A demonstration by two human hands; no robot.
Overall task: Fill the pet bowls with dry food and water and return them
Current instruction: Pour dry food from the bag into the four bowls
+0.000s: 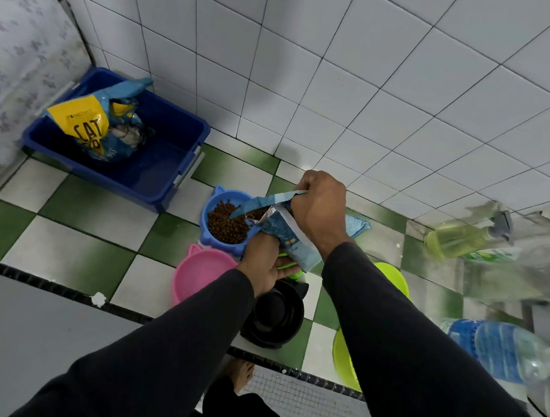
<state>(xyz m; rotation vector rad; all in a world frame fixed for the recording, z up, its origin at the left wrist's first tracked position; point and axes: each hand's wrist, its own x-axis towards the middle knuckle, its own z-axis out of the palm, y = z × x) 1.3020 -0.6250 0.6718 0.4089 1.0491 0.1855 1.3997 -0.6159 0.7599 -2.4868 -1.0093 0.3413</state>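
The blue bowl (228,218), heaped with kibble, sits on the floor just beyond both grips. The food bag (279,233) tilts over it, right hand (321,210) pinching its top, left hand (265,264) curled underneath. Pink bowl (200,277) and black bowl (275,314) lie nearer; a green bowl (392,276) lies under the right arm.

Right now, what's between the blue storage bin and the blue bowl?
Head view: only bare checkered floor separates the blue storage bin from the blue bowl.

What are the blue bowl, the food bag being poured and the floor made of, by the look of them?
Blue bowl: seemingly moulded plastic, uniform colour, matte, with moulded ears.
Food bag: probably flexible plastic film with a foil lining; silvery inside shows at the opening, and it creases.
Floor: apparently glazed ceramic tiles, green and white, with grout lines.
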